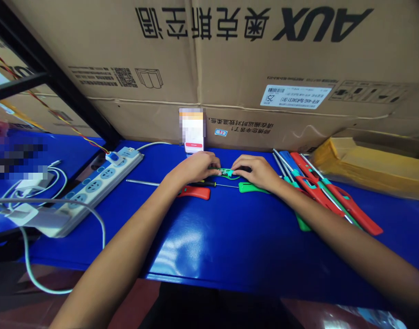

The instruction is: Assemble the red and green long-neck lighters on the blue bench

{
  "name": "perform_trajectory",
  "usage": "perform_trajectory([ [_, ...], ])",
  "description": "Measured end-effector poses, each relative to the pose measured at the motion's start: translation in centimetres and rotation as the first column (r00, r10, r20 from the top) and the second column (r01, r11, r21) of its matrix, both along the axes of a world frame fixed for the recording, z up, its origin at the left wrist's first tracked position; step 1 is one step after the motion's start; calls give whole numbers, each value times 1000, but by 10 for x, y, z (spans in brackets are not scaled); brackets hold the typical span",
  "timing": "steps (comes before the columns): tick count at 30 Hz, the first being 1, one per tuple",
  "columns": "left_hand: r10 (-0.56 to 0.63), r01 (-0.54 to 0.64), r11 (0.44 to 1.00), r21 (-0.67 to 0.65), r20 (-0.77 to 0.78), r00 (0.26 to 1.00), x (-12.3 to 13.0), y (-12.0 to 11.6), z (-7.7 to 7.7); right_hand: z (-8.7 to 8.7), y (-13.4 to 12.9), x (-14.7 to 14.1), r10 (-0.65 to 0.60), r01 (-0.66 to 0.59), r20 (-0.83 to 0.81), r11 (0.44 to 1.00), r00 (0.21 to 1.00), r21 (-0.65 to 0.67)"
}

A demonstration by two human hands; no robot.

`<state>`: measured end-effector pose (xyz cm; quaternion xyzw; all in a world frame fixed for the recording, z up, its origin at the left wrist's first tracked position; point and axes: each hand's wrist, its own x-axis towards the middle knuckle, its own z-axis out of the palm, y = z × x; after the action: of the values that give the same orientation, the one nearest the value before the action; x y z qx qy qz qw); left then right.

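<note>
Green casing [222,175], open (pale parts [225,171] inside), left fingers [214,163] clamped on one end, right fingers [241,162] pinching its turquoise piece [230,173].

With the clock centred between the left grip [204,165] and right grip [252,169], twelve straight ahead, the broadest open worktop [209,242] lies at six, between the forearms. A red lighter handle [199,193] at eight, a screwdriver [207,184] at seven and a green lighter handle [251,187] at four hem in the near side. An upside-down cardboard carton [230,59] walls off twelve; a smartphone [194,132] stands at eleven. A power strip [104,176] blocks nine, long-necked lighters [333,201] four.
</note>
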<state>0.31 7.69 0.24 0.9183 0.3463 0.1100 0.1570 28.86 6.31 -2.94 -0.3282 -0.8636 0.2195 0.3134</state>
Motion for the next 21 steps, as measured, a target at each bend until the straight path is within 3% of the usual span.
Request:
perform_trajectory([
  [17, -1, 1, 1000, -13, -4, 1000, 0, 0, -1, 1, -3, -5, -46, 45, 47, 999, 998, 14],
  [21, -1, 1, 1000, -11, 1, 1000, 0, 1, -1, 5, -1, -3, -7, 8, 69, 1000, 998, -19],
])
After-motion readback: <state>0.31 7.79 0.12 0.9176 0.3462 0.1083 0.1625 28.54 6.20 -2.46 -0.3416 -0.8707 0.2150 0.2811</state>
